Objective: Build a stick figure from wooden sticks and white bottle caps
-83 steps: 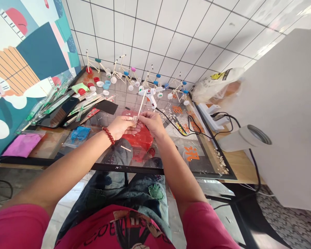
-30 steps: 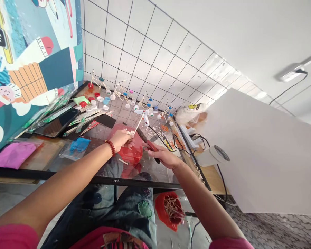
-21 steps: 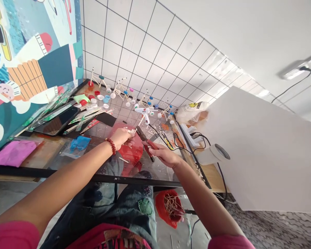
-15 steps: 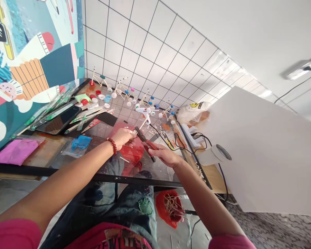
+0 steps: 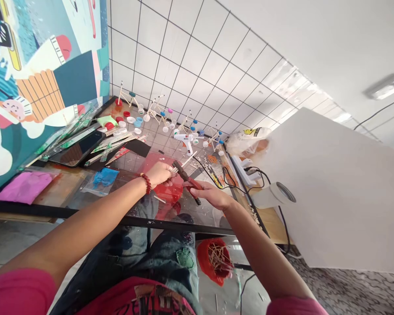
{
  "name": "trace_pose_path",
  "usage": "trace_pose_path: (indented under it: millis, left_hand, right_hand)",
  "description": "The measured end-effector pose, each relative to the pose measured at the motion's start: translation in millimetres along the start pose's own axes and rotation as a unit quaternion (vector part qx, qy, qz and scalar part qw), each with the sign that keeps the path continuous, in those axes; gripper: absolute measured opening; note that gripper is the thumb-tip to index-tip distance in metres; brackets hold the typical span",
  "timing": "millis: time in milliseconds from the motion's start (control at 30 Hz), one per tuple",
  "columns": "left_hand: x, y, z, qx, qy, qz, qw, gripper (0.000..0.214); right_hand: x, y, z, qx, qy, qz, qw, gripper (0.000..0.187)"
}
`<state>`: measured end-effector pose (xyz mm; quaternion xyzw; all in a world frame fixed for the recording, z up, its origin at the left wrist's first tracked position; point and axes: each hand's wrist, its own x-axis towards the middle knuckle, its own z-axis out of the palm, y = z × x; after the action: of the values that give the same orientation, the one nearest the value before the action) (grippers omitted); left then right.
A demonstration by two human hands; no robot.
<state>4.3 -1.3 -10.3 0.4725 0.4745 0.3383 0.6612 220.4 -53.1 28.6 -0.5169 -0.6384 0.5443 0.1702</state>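
My left hand [image 5: 160,174], with a red bead bracelet at the wrist, pinches the near end of a thin pale wooden stick [image 5: 189,159]. My right hand [image 5: 214,195] is wrapped round the red handles of a pair of pliers [image 5: 184,175]. The dark jaws lie across the stick just beyond my left fingertips; whether they bite it I cannot tell. Beneath both hands a red translucent sheet [image 5: 170,192] lies on the glossy table. A short cut piece of stick [image 5: 159,199] rests near it. Behind the stick stands a white glue gun [image 5: 187,142].
Small stick models with bottle caps [image 5: 184,127] line the tiled wall. A phone [image 5: 77,148], bundled sticks and a blue packet [image 5: 105,177] lie left. A power strip [image 5: 246,170] and cables run along the right. A red bag of sticks [image 5: 213,262] sits below the table edge.
The stick leans further right and lower than before. Both hands keep their grips and sit slightly right in the picture, as the camera view has shifted a little.
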Motion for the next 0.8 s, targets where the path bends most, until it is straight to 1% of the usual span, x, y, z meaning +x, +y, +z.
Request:
trace_pose_path:
  millis: [67,133,233,267,400,467,500,533,667,800]
  left_hand:
    - [0.5,-1.5,0.6,0.01,-0.002,0.012,1.0,0.029]
    - [0.9,-3.3,1.3,0.019,-0.005,0.024,1.0,0.031]
    - [1.1,-5.7,3.0,0.032,-0.001,0.043,0.999,0.032]
    - [1.2,-6.4,3.6,0.036,0.003,0.049,0.998,0.032]
    - [2.8,-8.6,5.6,0.051,0.011,0.07,0.996,0.032]
    - [4.7,-10.0,5.8,0.059,0.013,0.078,0.995,0.03]
    - [5.7,-10.9,5.8,0.062,0.014,0.082,0.995,0.029]
    - [6.6,-11.7,5.8,0.064,0.016,0.086,0.994,0.029]
    - [7.7,-13.3,6.1,0.066,0.021,0.103,0.992,0.032]
    - [6.6,-8.5,5.1,0.053,0.01,0.121,0.991,0.029]
  right_hand:
    - [-0.6,-0.6,0.5,-0.01,-0.008,-0.003,1.0,0.046]
    - [-1.1,-2.0,1.7,-0.008,0.004,0.008,1.0,0.039]
    - [-1.5,-5.9,1.6,0.004,0.055,0.047,0.997,0.044]
    - [-1.4,-7.2,0.6,0.001,0.061,0.056,0.997,0.043]
    - [0.6,-9.4,-4.0,-0.057,0.013,0.096,0.994,0.017]
    - [2.8,-7.9,-2.7,-0.097,0.001,0.134,0.986,0.013]
    - [4.1,-6.7,-0.9,-0.118,0.007,0.145,0.982,0.014]
    - [5.4,-5.4,1.5,-0.138,0.021,0.143,0.98,0.016]
    - [9.4,-0.8,10.5,-0.196,0.091,0.1,0.971,0.021]
    - [13.1,2.0,12.0,-0.238,0.105,0.08,0.962,0.018]
